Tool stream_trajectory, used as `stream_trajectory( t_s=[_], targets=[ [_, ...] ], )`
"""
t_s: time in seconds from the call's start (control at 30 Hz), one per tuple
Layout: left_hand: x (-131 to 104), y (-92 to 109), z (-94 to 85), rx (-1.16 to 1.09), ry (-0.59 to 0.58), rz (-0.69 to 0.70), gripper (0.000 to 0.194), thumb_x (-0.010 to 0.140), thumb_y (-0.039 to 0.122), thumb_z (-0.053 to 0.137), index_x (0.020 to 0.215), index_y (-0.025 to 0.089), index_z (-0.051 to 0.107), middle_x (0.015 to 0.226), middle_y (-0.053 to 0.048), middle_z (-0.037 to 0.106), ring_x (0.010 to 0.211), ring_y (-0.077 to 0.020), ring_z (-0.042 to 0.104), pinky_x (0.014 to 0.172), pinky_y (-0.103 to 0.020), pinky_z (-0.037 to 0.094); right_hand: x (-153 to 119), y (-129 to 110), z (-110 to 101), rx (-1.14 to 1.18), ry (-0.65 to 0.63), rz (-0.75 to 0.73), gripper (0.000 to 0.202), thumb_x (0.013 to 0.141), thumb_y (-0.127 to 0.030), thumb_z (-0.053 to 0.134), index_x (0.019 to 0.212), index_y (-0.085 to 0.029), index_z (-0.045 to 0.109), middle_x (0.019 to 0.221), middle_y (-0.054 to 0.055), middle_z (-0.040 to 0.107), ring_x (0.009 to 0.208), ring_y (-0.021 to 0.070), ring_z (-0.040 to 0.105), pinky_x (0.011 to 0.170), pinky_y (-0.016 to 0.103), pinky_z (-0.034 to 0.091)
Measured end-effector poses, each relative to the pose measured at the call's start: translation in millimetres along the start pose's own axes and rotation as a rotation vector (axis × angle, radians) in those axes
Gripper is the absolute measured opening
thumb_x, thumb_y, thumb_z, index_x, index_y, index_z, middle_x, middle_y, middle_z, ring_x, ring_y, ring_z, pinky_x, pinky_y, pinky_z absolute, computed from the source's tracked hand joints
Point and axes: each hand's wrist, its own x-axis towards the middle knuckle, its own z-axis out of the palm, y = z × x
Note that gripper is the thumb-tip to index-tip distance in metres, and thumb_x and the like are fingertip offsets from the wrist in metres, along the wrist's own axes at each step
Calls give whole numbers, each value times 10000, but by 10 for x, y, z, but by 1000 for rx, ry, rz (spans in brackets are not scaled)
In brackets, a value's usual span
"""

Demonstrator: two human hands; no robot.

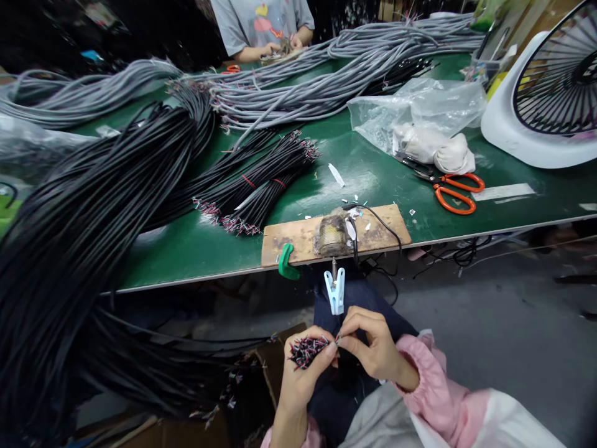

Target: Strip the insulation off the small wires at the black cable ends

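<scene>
My left hand (pixel 303 367) is wrapped round a bundle of black cables (pixel 308 352), whose red, white and black wire ends point up. Its thumb and forefinger tips meet those of my right hand (pixel 368 342), which pinches a thin wire end at the bundle's right side. Just beyond my hands, a light-blue clothes peg (pixel 336 291) hangs on a metal rod at the table's edge. The rod comes out of a stained, cloth-wrapped block (pixel 333 235) on a wooden board (pixel 298 233). A green clamp (pixel 288 262) sits at the board's front edge.
Black cables (pixel 107 180) drape over the table's left edge. Tied short cables (pixel 265 180) lie mid-table, with grey cables (pixel 289 93) behind. Orange-handled scissors (pixel 454 191), a plastic bag (pixel 415 106) and a white fan (pixel 508 130) are at right. A person (pixel 265 28) works opposite.
</scene>
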Motion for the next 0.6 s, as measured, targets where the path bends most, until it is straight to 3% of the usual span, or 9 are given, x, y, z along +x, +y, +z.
stream_trajectory(
  t_s=[0.1,0.3,0.37,0.47,0.6],
  targets=[
    [-10,-9,-26,3,-54,-3,140,814,306,812,788,172,779,610,-14,719,523,-144,663,546,-215,510,-2,31,-17,131,-36,82,232,934,-344,719,786,-166,711,722,40,620,673,160,561,619,282,432],
    [-40,-21,45,-60,-27,54,123,796,297,833,752,195,782,627,11,688,519,-113,628,538,-196,492,-50,130,51,670,-152,494,340,859,-452,781,785,-157,630,676,-27,520,505,75,412,474,210,316],
    [-40,-19,60,-70,-18,69,123,802,299,828,749,198,781,638,12,686,534,-113,629,547,-198,491,-49,124,67,743,-189,563,381,851,-488,778,778,-160,598,646,-42,499,481,65,381,450,200,284],
    [-31,-30,35,-55,-37,92,152,813,313,817,737,188,773,611,9,673,526,-113,618,545,-201,478,-21,83,46,588,-214,523,396,883,-514,742,799,-158,590,671,-35,514,508,66,401,474,199,312],
    [-29,-59,-20,-61,-56,84,182,830,339,795,754,178,761,586,2,668,497,-120,603,510,-209,460,8,45,-9,234,-90,363,397,930,-521,685,806,-145,655,726,-1,557,572,91,469,506,210,380]
  ],
)
